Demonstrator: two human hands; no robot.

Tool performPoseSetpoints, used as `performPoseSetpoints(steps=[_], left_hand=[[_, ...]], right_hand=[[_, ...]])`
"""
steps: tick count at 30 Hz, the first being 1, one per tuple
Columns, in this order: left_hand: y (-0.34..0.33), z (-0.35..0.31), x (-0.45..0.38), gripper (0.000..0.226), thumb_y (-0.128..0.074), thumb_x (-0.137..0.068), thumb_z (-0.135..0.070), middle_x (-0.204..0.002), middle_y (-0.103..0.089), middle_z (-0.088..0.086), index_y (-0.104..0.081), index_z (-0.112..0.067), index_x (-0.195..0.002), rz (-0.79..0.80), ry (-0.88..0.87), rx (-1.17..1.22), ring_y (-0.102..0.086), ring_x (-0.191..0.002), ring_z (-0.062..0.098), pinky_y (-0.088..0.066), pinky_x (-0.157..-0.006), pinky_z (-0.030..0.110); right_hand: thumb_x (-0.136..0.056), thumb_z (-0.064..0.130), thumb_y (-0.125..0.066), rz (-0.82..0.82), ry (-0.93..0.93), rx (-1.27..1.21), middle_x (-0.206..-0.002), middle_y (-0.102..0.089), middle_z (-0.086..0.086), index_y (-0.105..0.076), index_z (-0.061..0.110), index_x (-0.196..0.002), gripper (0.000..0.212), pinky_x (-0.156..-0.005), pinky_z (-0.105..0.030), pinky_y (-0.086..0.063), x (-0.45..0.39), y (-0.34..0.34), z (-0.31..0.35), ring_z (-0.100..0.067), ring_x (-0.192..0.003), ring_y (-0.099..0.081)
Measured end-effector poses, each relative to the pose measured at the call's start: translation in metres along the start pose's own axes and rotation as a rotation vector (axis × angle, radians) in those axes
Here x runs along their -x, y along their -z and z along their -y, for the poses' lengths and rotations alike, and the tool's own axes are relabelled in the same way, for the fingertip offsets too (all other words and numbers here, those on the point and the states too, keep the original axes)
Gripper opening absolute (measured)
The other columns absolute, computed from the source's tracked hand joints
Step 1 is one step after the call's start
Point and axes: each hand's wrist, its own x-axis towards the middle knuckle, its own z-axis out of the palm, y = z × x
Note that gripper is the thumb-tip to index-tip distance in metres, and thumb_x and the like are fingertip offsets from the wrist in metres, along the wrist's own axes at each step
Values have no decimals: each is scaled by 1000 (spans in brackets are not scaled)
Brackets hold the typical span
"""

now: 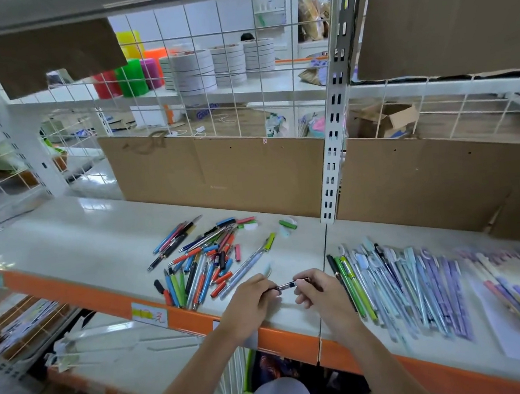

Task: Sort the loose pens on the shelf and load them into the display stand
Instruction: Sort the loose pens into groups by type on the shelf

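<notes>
A small dark pen (287, 286) with a clear middle is held level between both hands just above the pale shelf (91, 241). My left hand (252, 302) grips its left end and my right hand (317, 293) pinches its right end. Behind them lies a loose heap of pens (201, 259) in orange, blue, green and black. Right of the shelf seam, a sorted row of pens (404, 287) in green, pale blue and purple lies side by side. No display stand is in sight.
A few loose caps (287, 224) lie behind the heap. Brown cardboard (218, 172) lines the shelf's back under a wire grid. A white upright post (333, 164) stands at the seam. An orange strip (71, 294) edges the shelf front. Lower shelves hold more stock.
</notes>
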Motion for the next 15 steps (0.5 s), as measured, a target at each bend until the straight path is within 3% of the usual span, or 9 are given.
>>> performPoseSetpoints(steps=[7, 11, 15], left_hand=[[1, -2, 0, 21, -51, -95, -16, -82, -52, -5, -69, -6, -96, -49, 23, 6, -50, -76, 10, -32, -65, 9], [4, -8, 0, 15, -58, -91, -19, -84, -61, 4, -71, -12, -92, -77, 66, 57, -55, -78, 14, -34, -63, 14], [5, -10, 3, 23, -57, -90, -33, -80, -61, 2, -72, -15, -86, -54, 68, 59, -55, -73, 10, -36, -64, 15]], right_hand=[[-95, 26, -52, -38, -63, 235, -65, -59, -1, -58, 7, -80, 25, -51, -17, -37, -11, -9, 3, -7, -50, -48], [-92, 26, -58, -97, -158, 5, -62, -54, 0, -55, 8, -73, 26, -55, -23, -35, -15, -14, 11, -10, -52, -45], [-92, 14, -58, 17, -177, -107, -63, -53, -2, -60, 8, -79, 15, -49, -19, -34, -13, -17, 18, -9, -54, -49]])
